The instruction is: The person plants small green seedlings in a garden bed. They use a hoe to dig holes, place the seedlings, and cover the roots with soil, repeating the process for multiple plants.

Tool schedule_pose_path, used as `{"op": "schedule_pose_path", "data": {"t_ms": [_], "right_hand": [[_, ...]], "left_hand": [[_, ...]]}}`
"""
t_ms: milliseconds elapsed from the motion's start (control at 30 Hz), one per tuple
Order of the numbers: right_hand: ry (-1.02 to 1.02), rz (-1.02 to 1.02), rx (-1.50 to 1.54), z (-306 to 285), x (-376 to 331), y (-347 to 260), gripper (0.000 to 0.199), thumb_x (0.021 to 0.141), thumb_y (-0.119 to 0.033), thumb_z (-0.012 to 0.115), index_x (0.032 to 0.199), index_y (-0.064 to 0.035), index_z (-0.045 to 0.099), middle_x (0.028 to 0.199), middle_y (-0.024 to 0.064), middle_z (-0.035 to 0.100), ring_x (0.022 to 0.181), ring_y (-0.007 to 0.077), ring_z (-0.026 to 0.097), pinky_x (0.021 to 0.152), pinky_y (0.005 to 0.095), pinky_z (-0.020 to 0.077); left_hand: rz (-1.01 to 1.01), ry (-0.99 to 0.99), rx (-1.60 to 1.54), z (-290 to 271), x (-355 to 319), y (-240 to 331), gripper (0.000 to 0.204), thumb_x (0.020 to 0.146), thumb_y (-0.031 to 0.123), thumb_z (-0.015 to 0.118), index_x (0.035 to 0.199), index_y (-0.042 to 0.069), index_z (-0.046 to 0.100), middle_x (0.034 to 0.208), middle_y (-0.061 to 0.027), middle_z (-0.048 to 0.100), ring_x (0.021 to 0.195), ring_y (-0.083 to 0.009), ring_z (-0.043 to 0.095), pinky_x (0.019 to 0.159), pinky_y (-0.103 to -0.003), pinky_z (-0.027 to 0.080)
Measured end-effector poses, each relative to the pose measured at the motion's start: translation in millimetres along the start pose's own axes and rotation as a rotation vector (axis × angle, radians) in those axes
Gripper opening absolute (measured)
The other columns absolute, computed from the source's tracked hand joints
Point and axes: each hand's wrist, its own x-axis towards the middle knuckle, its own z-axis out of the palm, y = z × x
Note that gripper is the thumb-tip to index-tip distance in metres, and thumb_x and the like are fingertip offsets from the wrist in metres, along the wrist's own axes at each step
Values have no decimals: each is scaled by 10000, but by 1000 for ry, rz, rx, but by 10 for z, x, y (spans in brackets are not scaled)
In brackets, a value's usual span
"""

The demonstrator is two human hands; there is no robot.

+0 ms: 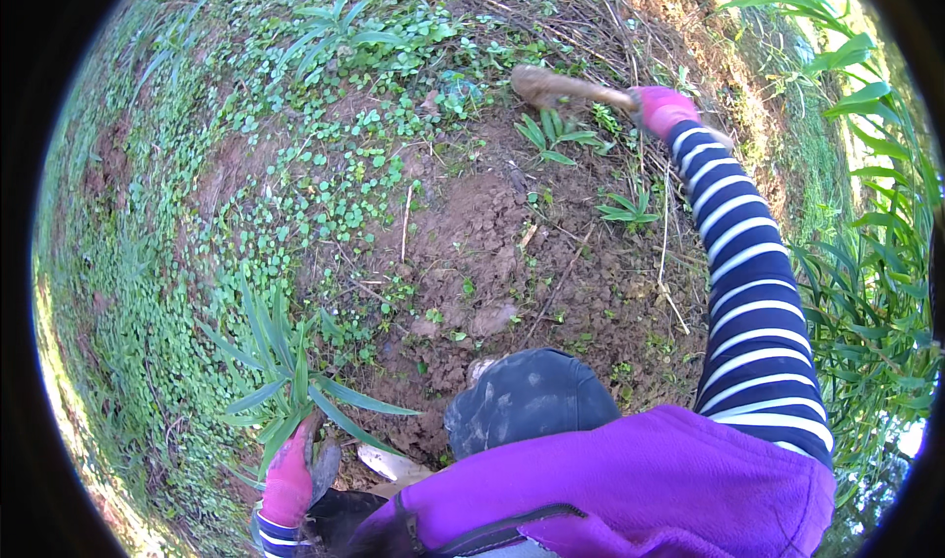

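My right hand (pixel 665 111), in a pink glove, is closed around the thin end of a short, mud-coated digging tool (pixel 556 87). The tool's thicker brown end points left over the soil, and its exact kind is unclear. Low at the left, my left hand (pixel 287 477), also gloved in pink, is closed at the base of a leafy plant (pixel 295 381) with long narrow leaves. Its roots are mostly hidden by the glove and leaves. Under the tool, a small seedling (pixel 554 137) grows from the ground, with another seedling (pixel 630 210) lower right.
Loose brown soil (pixel 472 243) lies in the middle, with dry stalks and twigs across it. Low green ground cover (pixel 295 184) spreads over the left slope. Tall leafy stems (pixel 871 184) stand along the right side. My dark knee (pixel 532 401) juts into the lower middle.
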Motion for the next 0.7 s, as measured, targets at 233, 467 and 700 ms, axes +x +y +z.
{"op": "schedule_pose_path", "data": {"t_ms": [233,467,700], "right_hand": [[190,46,98,-328,-35,16,288,959,-338,535,1181,-166,599,1118,132,685,1033,324,668,885,468,526],[49,-17,154,315,-129,-219,324,865,-305,623,1126,-114,643,1033,178,703,954,354,683,821,461,531],[45,-5,165,26,-130,99,334,826,-313,659,1060,-75,682,955,187,709,875,346,688,783,434,535]], "left_hand": [[51,-38,116,-43,2,50,486,869,206,675,1326,115,539,1191,-197,644,1102,-408,600,925,-457,483],[75,17,43,-38,61,116,487,871,193,673,1331,108,533,1183,-194,654,1103,-401,604,920,-458,486],[77,-41,156,-21,-6,-22,490,873,212,670,1331,110,532,1167,-189,660,1098,-401,604,920,-463,483]]}}
